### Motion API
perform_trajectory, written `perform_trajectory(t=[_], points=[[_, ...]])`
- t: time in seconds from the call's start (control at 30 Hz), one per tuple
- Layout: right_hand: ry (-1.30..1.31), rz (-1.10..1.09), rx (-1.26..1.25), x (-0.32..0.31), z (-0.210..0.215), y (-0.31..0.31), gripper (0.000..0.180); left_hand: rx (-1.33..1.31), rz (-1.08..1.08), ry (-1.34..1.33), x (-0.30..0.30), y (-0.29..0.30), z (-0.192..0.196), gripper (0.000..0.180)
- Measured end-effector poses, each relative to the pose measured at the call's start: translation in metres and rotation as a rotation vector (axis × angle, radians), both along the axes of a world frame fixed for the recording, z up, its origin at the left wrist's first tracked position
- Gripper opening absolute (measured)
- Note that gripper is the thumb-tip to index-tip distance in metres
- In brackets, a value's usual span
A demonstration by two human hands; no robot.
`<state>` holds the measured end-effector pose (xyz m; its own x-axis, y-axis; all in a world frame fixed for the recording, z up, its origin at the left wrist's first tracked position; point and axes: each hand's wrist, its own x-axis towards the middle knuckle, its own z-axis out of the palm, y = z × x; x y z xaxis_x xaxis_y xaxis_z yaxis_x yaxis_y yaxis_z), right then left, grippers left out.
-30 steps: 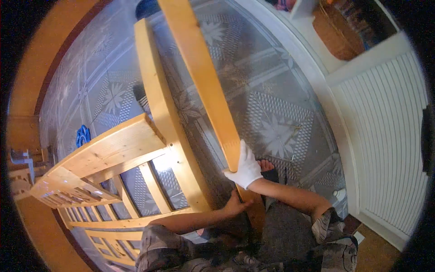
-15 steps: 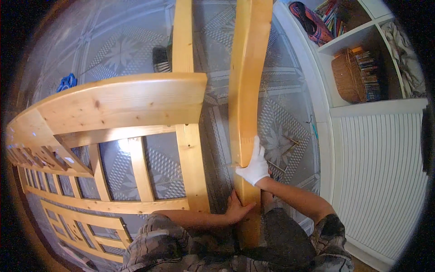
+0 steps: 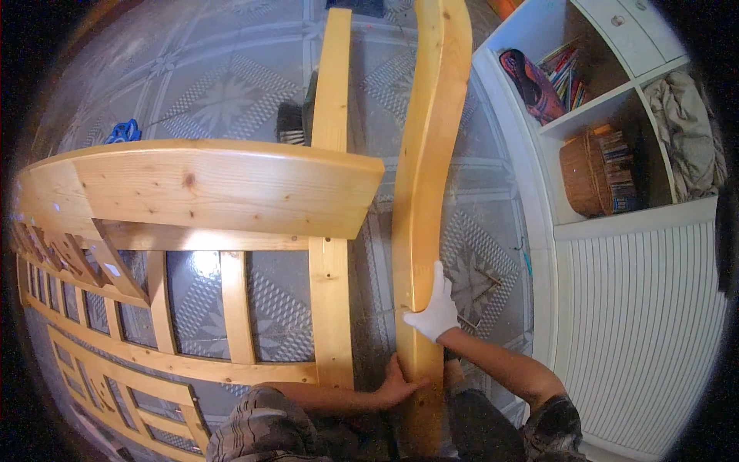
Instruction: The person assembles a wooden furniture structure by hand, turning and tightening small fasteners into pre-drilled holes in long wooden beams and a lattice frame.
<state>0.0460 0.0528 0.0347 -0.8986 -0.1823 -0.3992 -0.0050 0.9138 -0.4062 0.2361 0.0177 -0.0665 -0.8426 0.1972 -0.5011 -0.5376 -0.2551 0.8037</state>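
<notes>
A long wooden beam runs away from me, made of a straight post [image 3: 419,350] close to my body and a curved, varnished wooden armrest [image 3: 427,192] that meets it at a visible joint. My right hand [image 3: 436,309], in a white glove, is wrapped over the right side of the armrest at this joint. Bare, my left hand [image 3: 397,385] grips the post a little nearer to me, thumb across its top and fingers against its left side. To the left lies a large slatted wooden frame [image 3: 331,296] with a broad curved top board [image 3: 208,185].
A smaller slatted frame [image 3: 142,420] lies at the lower left. On the patterned floor are a brush [image 3: 290,123], a blue object [image 3: 124,132] and a thin bent rod [image 3: 488,279]. White shelving [image 3: 550,185] holding a wicker basket [image 3: 585,177] stands at right.
My view has shifted, so most things sit lower in the picture and more shows at the top. Both hands keep their places on the wood.
</notes>
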Motion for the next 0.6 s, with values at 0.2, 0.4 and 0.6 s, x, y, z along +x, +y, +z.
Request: perform_trajectory(t=[0.2, 0.4, 0.6], points=[[0.047, -0.004, 0.012, -0.028, 0.012, -0.004, 0.107, -0.121, -0.039, -0.018, -0.031, 0.009, 0.020, 0.092], [-0.044, -0.021, 0.011, -0.041, 0.018, -0.009, 0.102, 0.095, 0.129, -0.026, -0.042, 0.020, 0.011, 0.072], [0.022, 0.001, -0.031, -0.061, 0.014, -0.010, 0.102, -0.176, 0.006, -0.020, -0.063, 0.008, 0.028, 0.073]])
